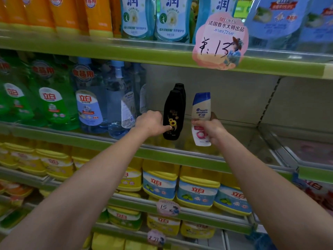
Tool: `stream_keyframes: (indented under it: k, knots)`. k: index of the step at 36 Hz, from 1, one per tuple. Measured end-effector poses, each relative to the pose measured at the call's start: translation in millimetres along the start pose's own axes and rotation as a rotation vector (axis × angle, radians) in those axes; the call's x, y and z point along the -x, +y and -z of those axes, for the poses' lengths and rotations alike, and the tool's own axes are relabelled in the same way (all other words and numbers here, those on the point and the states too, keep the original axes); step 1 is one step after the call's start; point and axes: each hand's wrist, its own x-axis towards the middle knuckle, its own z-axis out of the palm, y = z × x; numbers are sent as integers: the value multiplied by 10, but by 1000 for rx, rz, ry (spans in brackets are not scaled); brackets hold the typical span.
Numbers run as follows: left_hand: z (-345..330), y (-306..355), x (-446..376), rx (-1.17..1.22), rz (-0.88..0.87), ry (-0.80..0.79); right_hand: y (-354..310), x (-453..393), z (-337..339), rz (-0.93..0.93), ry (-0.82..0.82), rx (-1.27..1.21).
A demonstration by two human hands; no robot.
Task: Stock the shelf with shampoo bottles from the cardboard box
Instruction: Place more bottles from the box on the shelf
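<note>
Both hands are at the middle shelf [180,154]. The left hand [151,123] has its grip closed around the black shampoo bottle [173,115], which stands near the front with another black bottle just behind it. The right hand [211,129] grips the white shampoo bottle [201,118] low down, just right of the black one. Best to set each base flat, labels facing out, then let go gently so neither tips. The cardboard box is out of view.
</note>
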Motion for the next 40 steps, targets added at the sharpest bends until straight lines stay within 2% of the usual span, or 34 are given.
stream_keyframes:
  k: [4, 10, 15, 19, 23, 26, 30, 36, 40]
  knots:
    - [32, 152, 66, -109, -138, 51, 8, -48, 10, 10, 7, 39]
    - [0, 439, 68, 3, -370, -4, 24, -196, 27, -11, 63, -1]
    - [-116, 648, 21, 11, -449, -87, 46, -316, 63, -43, 61, -162]
    - [-182, 806, -38, -1, -490, -123, 114, -403, 72, 54, 87, -214]
    - [-242, 925, -114, 0, -515, -151, 217, -544, 129, 165, 92, -82]
    - [-284, 980, -164, 19, -522, -159, 217, -620, 175, 188, 73, -8]
    - [-333, 1021, -240, 34, -499, -194, 136, -758, 250, 192, 27, 225]
    - [-396, 1024, -335, -1, -442, -265, 95, -912, 339, 223, -99, 93]
    - [-376, 1033, -344, 13, -410, -296, 74, -971, 369, 201, -127, 107]
